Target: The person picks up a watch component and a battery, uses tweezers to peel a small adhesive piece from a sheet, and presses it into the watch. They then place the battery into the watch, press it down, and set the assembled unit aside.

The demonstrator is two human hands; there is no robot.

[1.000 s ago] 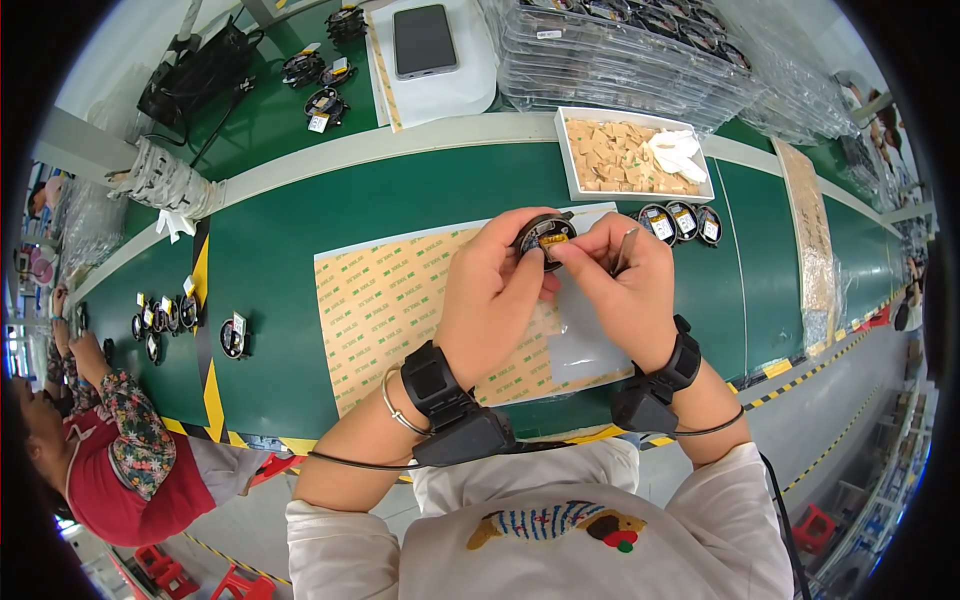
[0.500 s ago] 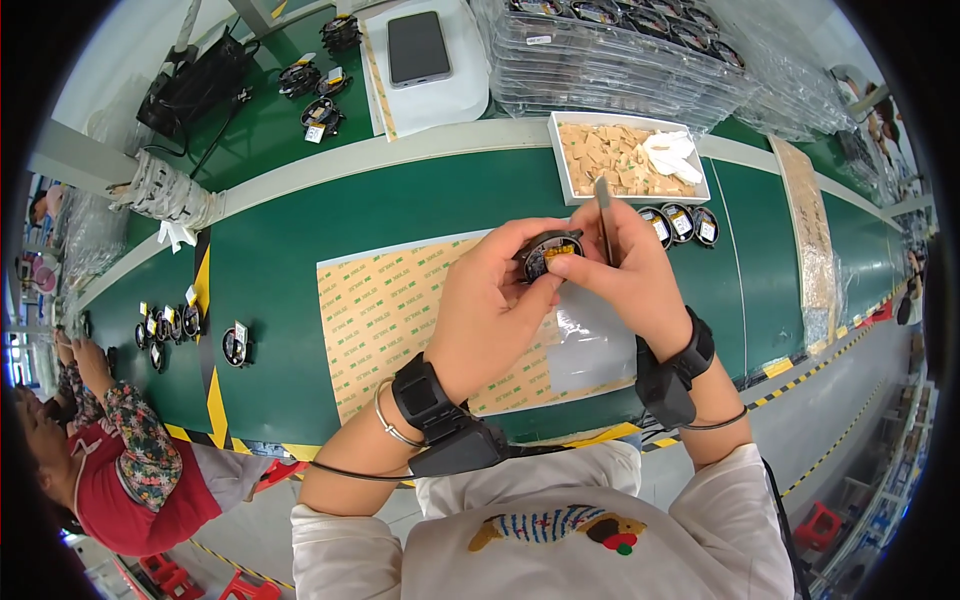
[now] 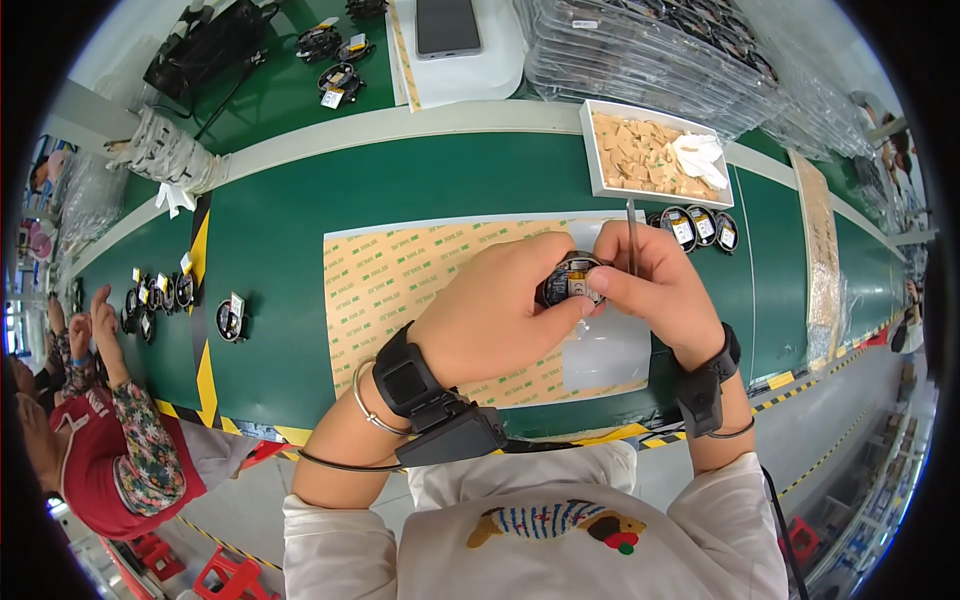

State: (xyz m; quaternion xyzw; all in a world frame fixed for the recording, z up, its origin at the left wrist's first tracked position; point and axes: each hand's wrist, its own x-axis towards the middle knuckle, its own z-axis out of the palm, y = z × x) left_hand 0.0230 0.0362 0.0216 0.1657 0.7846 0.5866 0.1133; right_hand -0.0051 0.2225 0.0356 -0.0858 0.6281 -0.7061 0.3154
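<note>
Over the sheet, my left hand is closed around a small round black watch case with its inner electronics facing up. Inside the case a pale and gold-coloured part shows. My right hand grips slim metal tweezers, which point away from me between its fingers. My right thumb presses on the part in the case, and my left thumb lies at the case's near rim. Beneath both hands lies a tan adhesive-backing sheet with green print; its right portion looks clear and greyish.
A white box of tan paper scraps stands beyond my right hand, beside several watch cases. More cases sit left, near a lone one. Stacked clear trays and a phone are farther back. A co-worker is at left.
The case has turned so its inside faces up more, and my right thumb has moved onto the inner part. Both hands shifted slightly right and nearer in the view. The co-worker's hand has risen.
</note>
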